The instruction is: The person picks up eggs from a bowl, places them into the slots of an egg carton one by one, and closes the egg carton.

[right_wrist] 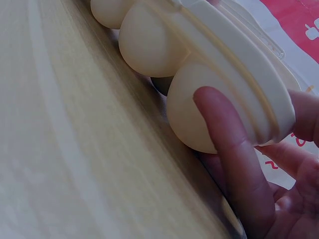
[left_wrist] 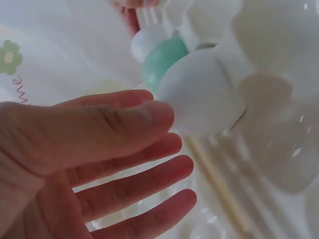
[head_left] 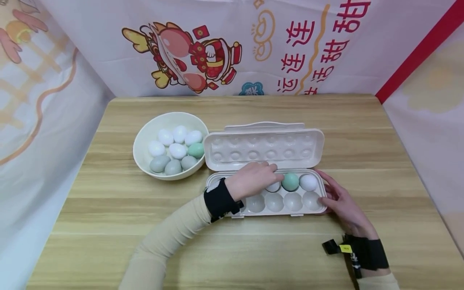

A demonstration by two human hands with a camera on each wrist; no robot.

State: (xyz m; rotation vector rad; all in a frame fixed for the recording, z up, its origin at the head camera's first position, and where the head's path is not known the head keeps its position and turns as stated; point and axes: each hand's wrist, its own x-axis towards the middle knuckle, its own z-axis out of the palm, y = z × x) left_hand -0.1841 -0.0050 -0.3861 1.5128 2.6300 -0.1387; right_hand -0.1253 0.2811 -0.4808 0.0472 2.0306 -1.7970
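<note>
A white egg carton (head_left: 282,214) stands with its lid tipped back. Its far row holds a white egg (head_left: 309,182) at the right end, a green egg (head_left: 290,182), then another white egg (left_wrist: 199,94). Reaching over the carton, my left hand (head_left: 253,179) has its thumb tip right at the edge of that last egg, with the other fingers spread and fairly straight. My right hand (head_left: 344,205) grips the carton's right end, the thumb against a near-row cup and fingers round the far side. My left hand and wrist hide the carton's left part.
Left of the carton, a cream bowl (head_left: 139,155) holds several white eggs (head_left: 177,151), a green egg (head_left: 196,150) and several grey-blue eggs (head_left: 173,166). The carton's lid (head_left: 264,163) leans back toward the printed cloth (head_left: 108,44) behind the wooden table (head_left: 119,209).
</note>
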